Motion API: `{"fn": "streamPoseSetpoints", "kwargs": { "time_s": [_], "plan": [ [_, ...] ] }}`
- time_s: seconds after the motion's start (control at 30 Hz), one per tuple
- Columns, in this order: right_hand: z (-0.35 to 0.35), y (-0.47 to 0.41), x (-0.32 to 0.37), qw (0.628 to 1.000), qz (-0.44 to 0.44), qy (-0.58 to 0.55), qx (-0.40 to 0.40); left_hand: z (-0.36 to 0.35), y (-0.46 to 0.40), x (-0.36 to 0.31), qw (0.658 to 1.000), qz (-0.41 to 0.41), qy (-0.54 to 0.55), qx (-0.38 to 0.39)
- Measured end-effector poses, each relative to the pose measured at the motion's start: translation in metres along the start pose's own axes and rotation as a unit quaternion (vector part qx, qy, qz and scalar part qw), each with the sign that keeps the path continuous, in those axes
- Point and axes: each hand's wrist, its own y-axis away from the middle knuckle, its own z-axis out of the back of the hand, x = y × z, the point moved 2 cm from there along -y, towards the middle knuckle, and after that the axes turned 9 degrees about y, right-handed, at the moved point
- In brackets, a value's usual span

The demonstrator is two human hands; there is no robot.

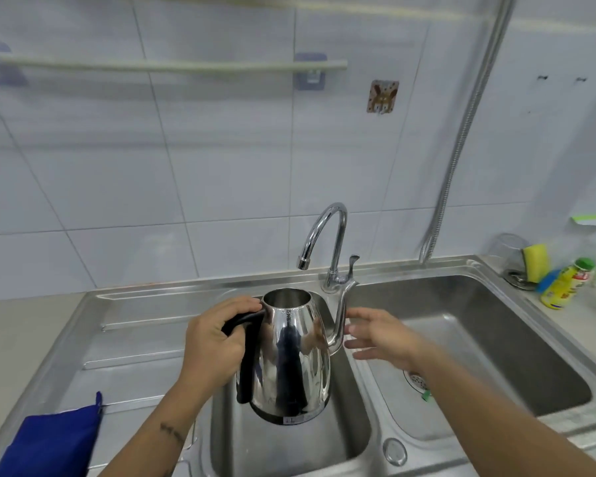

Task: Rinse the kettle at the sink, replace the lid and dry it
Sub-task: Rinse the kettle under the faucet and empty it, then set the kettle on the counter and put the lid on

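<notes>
A shiny steel kettle [291, 356] with a thin curved spout and no lid hangs upright over the small middle basin of the steel sink [365, 438]. My left hand [214, 342] grips its black handle. Just right of the spout, my right hand [381, 335] hovers with fingers spread, holding nothing. The chrome tap [324, 235] arches above the kettle's open mouth; no water runs from it. A folded blue cloth [52, 442] lies on the draining board at the lower left. No lid shows anywhere.
A larger basin [489, 339] with a drain strainer lies to the right. On the right counter stand a yellow sponge [535, 263], a yellow bottle [565, 284] and an upturned glass [508, 254]. A metal hose [461, 139] runs up the tiled wall.
</notes>
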Motion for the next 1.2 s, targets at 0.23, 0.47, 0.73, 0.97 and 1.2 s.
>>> {"fn": "streamPoseSetpoints", "kwargs": {
  "time_s": [0.23,0.47,0.73,0.97,1.2],
  "plan": [
    [-0.044,0.054,0.009,0.99,0.071,-0.084,-0.091,0.023,0.03,-0.041,0.999,-0.041,0.004,0.002],
    [-0.078,0.097,0.01,0.979,0.126,-0.073,-0.145,0.054,0.06,-0.069,0.999,-0.035,0.006,0.003],
    [-0.119,0.14,0.006,0.965,0.143,-0.082,-0.202,0.09,0.099,-0.086,0.999,-0.039,0.012,0.006],
    [-0.176,0.172,0.015,0.965,0.158,-0.034,-0.206,0.146,0.138,-0.102,1.0,-0.005,0.01,-0.01],
    [-0.261,0.177,0.056,0.969,0.167,-0.058,-0.175,0.235,0.148,-0.105,0.999,0.022,0.014,-0.037]
  ]
}}
